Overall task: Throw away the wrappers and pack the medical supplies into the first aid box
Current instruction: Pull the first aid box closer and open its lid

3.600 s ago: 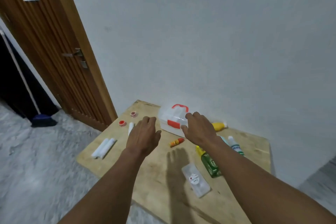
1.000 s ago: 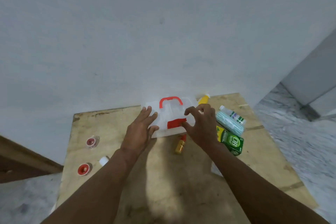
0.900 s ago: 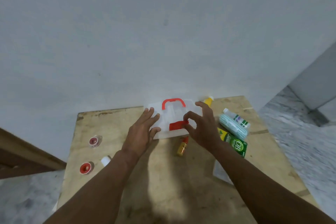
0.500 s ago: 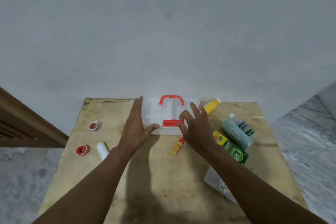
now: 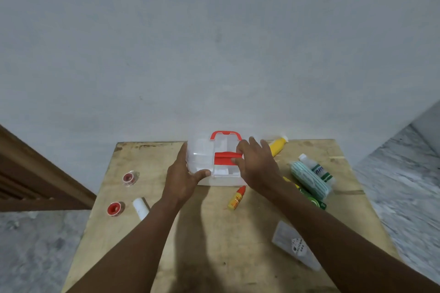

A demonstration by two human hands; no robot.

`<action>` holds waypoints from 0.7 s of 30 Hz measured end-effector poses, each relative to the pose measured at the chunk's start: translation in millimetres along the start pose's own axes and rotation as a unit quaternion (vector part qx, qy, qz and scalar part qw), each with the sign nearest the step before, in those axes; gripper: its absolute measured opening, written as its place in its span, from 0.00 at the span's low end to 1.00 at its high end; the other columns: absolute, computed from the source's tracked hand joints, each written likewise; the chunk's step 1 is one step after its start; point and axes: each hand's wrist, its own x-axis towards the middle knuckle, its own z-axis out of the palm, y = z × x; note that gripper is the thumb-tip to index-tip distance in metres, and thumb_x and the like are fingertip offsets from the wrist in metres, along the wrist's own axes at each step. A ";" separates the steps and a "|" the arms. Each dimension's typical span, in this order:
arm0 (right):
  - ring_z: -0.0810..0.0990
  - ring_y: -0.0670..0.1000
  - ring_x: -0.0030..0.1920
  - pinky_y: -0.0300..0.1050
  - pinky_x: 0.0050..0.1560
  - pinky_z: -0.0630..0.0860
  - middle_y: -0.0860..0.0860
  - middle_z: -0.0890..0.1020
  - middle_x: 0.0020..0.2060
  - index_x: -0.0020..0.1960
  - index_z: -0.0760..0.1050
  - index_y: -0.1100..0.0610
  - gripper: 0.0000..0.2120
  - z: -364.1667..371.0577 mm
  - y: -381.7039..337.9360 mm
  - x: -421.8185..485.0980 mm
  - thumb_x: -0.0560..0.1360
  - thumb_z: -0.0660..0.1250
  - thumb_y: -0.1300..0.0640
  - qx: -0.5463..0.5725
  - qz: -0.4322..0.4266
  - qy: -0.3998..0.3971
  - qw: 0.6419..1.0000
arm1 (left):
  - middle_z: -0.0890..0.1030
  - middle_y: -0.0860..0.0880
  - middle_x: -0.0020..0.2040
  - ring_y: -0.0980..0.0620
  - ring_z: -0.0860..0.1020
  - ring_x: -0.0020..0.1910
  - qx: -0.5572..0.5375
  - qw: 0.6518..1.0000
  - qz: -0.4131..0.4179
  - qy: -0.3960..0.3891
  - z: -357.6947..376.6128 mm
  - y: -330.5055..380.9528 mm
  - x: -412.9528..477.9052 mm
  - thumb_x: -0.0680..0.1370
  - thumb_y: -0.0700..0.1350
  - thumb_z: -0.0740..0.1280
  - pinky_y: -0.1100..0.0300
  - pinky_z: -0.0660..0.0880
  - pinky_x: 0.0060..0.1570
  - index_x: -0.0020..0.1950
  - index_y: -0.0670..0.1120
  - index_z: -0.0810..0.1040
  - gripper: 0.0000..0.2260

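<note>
The translucent first aid box with a red handle and a red latch stands at the table's far edge against the wall. My left hand braces its left front corner, fingers straight along the side and thumb across the front. My right hand pinches the red latch with curled fingers. Around the box lie a small yellow and red tube, a yellow bottle, a teal striped bandage roll, a white bottle and a green box.
On the wooden table two red tape rolls and a white roll lie at the left. A clear packet lies partly under my right forearm. A wooden door frame stands at the left, above grey floor.
My view has swung from the door side to face the table squarely. My right hand's fingers have closed on the red latch, and my left thumb has come round the box's front.
</note>
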 end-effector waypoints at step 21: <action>0.74 0.55 0.50 0.47 0.46 0.68 0.52 0.76 0.50 0.53 0.67 0.51 0.08 -79.0 17.8 86.2 0.82 0.61 0.47 0.136 0.170 -0.270 0.938 | 0.74 0.62 0.54 0.56 0.74 0.53 0.131 0.987 -0.036 -0.081 6.7 2.3 -12.7 0.67 0.54 0.79 0.73 0.68 0.36 0.72 0.52 0.60 0.41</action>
